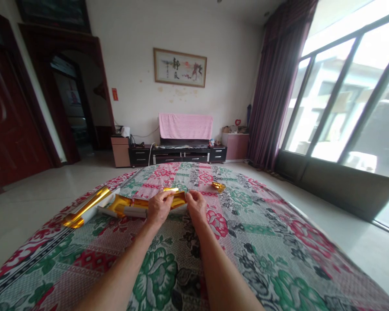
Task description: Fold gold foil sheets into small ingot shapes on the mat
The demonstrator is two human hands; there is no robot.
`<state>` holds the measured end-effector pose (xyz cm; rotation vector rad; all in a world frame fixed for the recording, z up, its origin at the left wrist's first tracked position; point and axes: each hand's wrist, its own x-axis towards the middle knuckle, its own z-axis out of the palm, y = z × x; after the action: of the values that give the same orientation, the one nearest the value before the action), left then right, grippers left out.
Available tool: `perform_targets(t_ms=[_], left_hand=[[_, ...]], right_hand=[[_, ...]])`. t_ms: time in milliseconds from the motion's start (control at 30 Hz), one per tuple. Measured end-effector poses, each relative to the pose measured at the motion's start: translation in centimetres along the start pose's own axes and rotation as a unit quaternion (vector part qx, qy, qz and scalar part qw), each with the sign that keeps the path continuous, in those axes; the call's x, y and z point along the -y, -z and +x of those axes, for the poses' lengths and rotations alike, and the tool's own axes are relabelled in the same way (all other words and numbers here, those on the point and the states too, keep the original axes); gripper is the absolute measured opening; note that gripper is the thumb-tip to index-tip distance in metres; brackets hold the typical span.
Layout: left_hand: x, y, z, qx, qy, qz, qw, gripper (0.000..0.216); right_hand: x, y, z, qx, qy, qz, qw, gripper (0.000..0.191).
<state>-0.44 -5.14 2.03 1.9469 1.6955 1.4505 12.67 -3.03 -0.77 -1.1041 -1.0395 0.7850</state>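
Between my two hands a strip of shiny gold foil paper (pixel 179 199) is stretched over the cloth. My left hand (pixel 158 206) pinches its left part, fingers closed. At its right end my right hand (pixel 197 205) is closed on the edge. Left of my hands lies a partly unrolled gold sheet (pixel 119 206) with a pale underside. Farther left rests a gold roll (pixel 87 209), its end curling on the cloth. A small folded gold piece (pixel 218 186) sits apart, ahead and to the right of my right hand.
A flowered cloth (pixel 266 242) covers the broad surface before me. Beyond it, against the wall, stands a low black cabinet (pixel 168 159) with a pink cloth (pixel 186 126) draped over something on top. Large windows (pixel 340 95) and a purple curtain (pixel 275 82) are on the right.
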Motion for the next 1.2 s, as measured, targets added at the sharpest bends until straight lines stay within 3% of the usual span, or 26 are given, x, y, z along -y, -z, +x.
perform_targets(t_ms=[200,500,700,933,1200], left_hand=[[-0.1,-0.1,-0.2,-0.032,-0.078,0.059,0.995,0.027],[0.0,0.2,-0.5,-0.054,-0.116,0.191,0.973,0.034],[0.2,-0.3,-0.6,-0.043,-0.220,0.141,0.964,0.035],[0.4,-1.1,-0.9,0.002,-0.267,0.074,0.961,0.039],[-0.1,-0.8,-1.1,-0.006,-0.193,-0.049,0.980,0.043]], right_hand=[[1.3,0.1,-0.3,0.098,-0.143,0.103,0.979,0.048],[2.3,0.5,-0.9,0.159,-0.185,0.097,0.965,0.060],[1.7,0.2,-1.0,0.233,-0.189,0.210,0.931,0.056],[1.5,0.3,-0.8,0.192,-0.145,0.223,0.945,0.038],[1.2,-0.1,-0.6,0.145,-0.127,0.260,0.946,0.032]])
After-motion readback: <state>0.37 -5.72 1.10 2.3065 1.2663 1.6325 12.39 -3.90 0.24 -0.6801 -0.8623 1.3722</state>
